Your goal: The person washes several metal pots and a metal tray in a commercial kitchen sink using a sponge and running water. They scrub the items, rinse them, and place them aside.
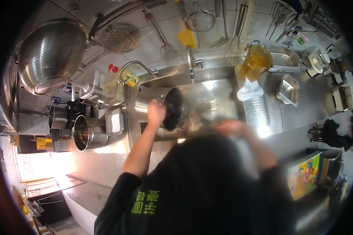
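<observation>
My left hand [156, 114] is shut on the side handle of a large stainless-steel stockpot [144, 102]. The pot lies tipped on its side over the left part of the steel sink [228, 100], its dark wet mouth facing right. My right hand [231, 127] is over the sink's front edge, right of the pot and apart from it. Blur hides its fingers, so I cannot tell whether it holds anything. A sink faucet [190, 60] points down behind the pot's mouth, above the round drain [204, 106].
A second faucet [138, 63] arches behind the pot. Left stand another steel pot [91, 133] and a small rectangular pan [115, 121]. Right of the sink are an amber pitcher [256, 60], a white cloth [250, 90] and a steel pan [288, 88]. Whisks [169, 48] and a colander [51, 54] hang behind.
</observation>
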The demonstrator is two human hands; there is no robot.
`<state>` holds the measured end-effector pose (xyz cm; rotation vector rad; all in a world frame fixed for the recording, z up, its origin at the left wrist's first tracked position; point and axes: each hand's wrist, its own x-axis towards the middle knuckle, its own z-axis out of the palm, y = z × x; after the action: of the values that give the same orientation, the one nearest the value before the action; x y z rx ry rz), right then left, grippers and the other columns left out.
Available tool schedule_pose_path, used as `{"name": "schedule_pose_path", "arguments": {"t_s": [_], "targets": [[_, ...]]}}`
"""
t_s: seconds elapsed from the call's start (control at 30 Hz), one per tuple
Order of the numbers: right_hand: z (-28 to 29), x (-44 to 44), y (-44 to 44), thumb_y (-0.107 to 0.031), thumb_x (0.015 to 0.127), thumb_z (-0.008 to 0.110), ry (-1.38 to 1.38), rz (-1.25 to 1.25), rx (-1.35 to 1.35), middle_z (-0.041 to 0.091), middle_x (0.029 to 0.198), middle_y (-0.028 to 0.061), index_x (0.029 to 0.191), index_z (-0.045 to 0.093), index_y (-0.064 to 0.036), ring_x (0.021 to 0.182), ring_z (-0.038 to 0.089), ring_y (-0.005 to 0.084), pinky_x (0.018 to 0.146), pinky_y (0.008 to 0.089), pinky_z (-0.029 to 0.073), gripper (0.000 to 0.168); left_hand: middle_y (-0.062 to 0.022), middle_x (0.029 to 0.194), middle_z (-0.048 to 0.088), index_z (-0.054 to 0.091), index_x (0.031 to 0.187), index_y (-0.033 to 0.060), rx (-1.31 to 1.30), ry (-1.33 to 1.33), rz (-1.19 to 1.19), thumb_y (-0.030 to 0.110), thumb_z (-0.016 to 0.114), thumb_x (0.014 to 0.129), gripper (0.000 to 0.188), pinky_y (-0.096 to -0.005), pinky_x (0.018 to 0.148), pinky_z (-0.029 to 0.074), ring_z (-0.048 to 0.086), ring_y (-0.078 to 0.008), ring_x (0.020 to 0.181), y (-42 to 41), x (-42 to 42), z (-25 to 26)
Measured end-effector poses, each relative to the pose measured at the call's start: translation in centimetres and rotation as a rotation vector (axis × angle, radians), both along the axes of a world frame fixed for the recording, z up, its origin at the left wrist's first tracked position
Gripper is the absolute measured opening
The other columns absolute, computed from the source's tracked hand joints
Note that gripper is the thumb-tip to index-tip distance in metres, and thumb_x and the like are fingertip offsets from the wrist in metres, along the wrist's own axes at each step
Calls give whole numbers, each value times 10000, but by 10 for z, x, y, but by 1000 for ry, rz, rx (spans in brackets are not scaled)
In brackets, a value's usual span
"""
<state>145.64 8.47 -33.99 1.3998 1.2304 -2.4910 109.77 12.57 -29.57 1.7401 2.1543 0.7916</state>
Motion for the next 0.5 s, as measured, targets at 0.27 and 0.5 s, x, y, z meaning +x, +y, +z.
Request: {"name": "schedule_pose_path", "arguments": {"t_s": [0.27,0.5], "targets": [[-21,-14,5,-242,887,592,134,-81,50,567,671,78,981,532,-33,474,520,139,403,280,424,237,-253,722,571,488,742,-7,106,112,-82,47,577,730,106,-461,633,466,578,-433,685,-14,14,6],[-59,-12,14,-259,881,604,154,-85,-37,576,669,87,961,539,-27,475,528,145,399,284,428,254,-268,789,566,474,770,-15,65,187,-96,41,565,737,112,-489,647,468,568,-448,695,-24,33,22]]}}
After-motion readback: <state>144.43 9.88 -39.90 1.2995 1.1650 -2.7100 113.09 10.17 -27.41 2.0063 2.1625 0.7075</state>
